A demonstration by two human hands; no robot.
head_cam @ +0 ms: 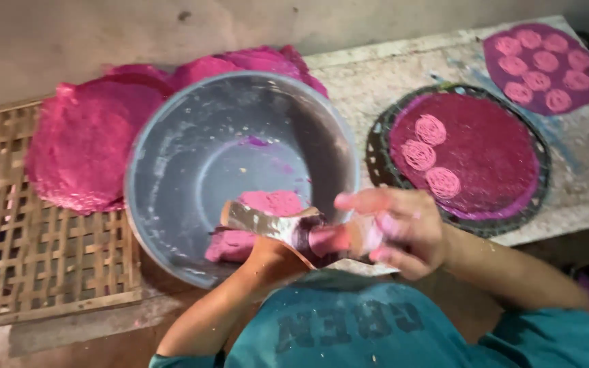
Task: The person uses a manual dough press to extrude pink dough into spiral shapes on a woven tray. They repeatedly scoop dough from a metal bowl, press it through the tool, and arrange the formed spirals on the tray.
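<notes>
Two bare forearms reach forward from bottom of view, meeting near centre. Left hand [270, 253] low, wrist bent, fingers curled shut around floury, pink-stained press tool [274, 225], back of hand toward camera. Right hand [397, 232] just beside it, slightly higher, palm inward, fingers [366, 202] loosely curled and partly extended toward left hand, smeared pink. Both forearms bare; teal short sleeves at elbows. Grip of right hand blurred.
</notes>
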